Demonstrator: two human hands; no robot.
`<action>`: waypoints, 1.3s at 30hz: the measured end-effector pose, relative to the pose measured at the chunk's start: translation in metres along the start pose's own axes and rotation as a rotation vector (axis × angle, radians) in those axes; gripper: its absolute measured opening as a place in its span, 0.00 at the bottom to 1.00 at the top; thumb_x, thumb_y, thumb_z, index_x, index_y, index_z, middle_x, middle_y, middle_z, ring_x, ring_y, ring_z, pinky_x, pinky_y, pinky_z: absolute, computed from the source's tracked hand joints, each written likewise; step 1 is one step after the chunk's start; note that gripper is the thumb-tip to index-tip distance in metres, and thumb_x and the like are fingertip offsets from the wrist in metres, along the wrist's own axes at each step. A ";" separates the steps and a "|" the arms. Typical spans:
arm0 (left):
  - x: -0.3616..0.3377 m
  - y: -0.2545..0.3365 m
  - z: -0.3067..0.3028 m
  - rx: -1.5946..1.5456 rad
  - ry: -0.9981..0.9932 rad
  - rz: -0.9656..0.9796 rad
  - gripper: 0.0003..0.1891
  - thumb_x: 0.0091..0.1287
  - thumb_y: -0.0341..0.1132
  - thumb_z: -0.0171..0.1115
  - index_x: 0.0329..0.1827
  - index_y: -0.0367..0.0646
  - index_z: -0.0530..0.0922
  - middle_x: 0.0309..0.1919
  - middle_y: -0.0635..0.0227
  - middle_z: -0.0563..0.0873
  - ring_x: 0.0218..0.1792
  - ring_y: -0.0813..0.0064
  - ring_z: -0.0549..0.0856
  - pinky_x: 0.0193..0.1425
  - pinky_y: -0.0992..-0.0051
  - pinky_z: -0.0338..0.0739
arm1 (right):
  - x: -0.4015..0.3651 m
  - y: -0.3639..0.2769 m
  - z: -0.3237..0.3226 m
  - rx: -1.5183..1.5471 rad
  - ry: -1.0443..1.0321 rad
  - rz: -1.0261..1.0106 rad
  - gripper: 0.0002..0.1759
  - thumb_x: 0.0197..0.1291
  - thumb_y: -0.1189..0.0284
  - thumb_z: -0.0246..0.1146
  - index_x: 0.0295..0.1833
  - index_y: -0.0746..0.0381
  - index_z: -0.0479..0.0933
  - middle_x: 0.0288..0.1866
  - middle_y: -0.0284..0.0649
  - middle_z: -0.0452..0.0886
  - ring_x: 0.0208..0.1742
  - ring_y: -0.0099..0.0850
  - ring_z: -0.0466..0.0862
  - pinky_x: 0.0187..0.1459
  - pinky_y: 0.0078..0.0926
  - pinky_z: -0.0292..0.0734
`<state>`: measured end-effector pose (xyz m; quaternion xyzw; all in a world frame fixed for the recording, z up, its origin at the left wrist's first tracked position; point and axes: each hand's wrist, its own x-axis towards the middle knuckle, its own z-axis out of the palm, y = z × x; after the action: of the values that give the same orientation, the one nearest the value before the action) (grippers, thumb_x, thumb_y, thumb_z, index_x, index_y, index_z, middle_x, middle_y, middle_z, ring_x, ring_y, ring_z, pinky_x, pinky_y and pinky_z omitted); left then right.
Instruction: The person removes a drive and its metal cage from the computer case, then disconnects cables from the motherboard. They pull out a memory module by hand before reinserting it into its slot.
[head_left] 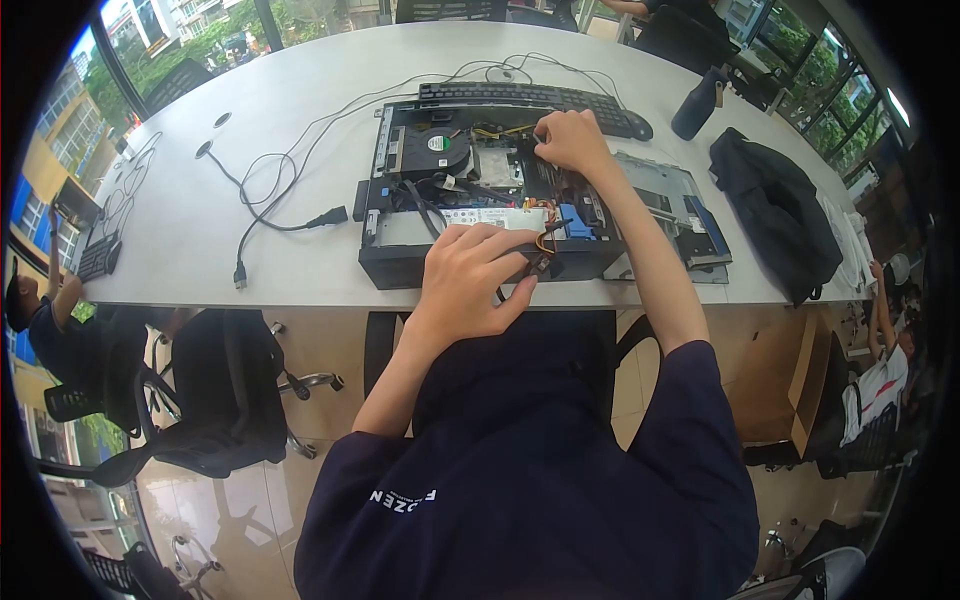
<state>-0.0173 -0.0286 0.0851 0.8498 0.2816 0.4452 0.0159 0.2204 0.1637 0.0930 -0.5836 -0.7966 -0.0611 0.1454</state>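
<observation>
An opened desktop computer case (400,268) lies flat at the table's near edge, its inside facing up. Within it are a round black fan (436,150), a silver power supply (490,216) and a blue plastic part (575,222). My left hand (472,280) is over the front of the case, thumb and fingers curled round a bundle of thin cables (543,262) with a dark connector. At the far side of the case my right hand (572,142) is closed in a pinch near yellow wires (500,132). Whatever its fingertips grip is hidden.
Behind the case lie a black keyboard (520,96) and a mouse (638,126). A removed metal panel (670,190) is to the right, near a dark bottle (698,104) and a black bag (775,210). A power cord (300,224) runs across the left side. Other people sit at both sides.
</observation>
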 end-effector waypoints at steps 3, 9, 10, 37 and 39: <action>0.001 0.000 0.000 -0.003 0.002 0.006 0.09 0.55 0.37 0.70 0.25 0.42 0.81 0.51 0.70 0.91 0.45 0.66 0.87 0.51 0.66 0.75 | 0.000 -0.003 -0.003 -0.015 -0.013 -0.001 0.15 0.49 0.63 0.69 0.42 0.55 0.91 0.40 0.41 0.91 0.47 0.38 0.89 0.59 0.41 0.72; 0.000 -0.002 0.001 0.000 -0.003 0.008 0.07 0.56 0.38 0.71 0.28 0.45 0.84 0.50 0.74 0.91 0.46 0.69 0.86 0.49 0.67 0.74 | 0.002 0.001 0.003 -0.077 -0.006 -0.044 0.15 0.50 0.63 0.68 0.43 0.56 0.90 0.34 0.36 0.91 0.42 0.36 0.89 0.55 0.38 0.74; 0.000 -0.003 0.001 0.001 -0.006 0.011 0.07 0.56 0.38 0.71 0.28 0.45 0.84 0.50 0.74 0.90 0.46 0.69 0.86 0.49 0.67 0.74 | 0.002 0.000 0.003 -0.104 -0.016 -0.056 0.15 0.51 0.64 0.68 0.43 0.55 0.90 0.35 0.36 0.91 0.42 0.36 0.90 0.55 0.38 0.73; 0.007 0.001 0.001 0.017 -0.032 0.018 0.09 0.52 0.36 0.70 0.25 0.41 0.79 0.49 0.69 0.91 0.44 0.65 0.86 0.48 0.66 0.74 | -0.004 -0.006 -0.002 -0.095 -0.108 -0.136 0.13 0.58 0.59 0.72 0.43 0.54 0.89 0.35 0.34 0.90 0.42 0.33 0.88 0.57 0.40 0.66; 0.006 0.001 0.002 0.015 -0.027 0.019 0.09 0.52 0.36 0.70 0.25 0.41 0.79 0.49 0.69 0.91 0.44 0.65 0.86 0.48 0.66 0.74 | -0.003 -0.005 0.002 -0.027 -0.022 -0.111 0.15 0.58 0.58 0.71 0.45 0.55 0.89 0.39 0.36 0.91 0.44 0.35 0.88 0.58 0.42 0.67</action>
<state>-0.0128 -0.0257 0.0889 0.8585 0.2767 0.4318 0.0093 0.2160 0.1598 0.0904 -0.5412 -0.8282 -0.0735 0.1253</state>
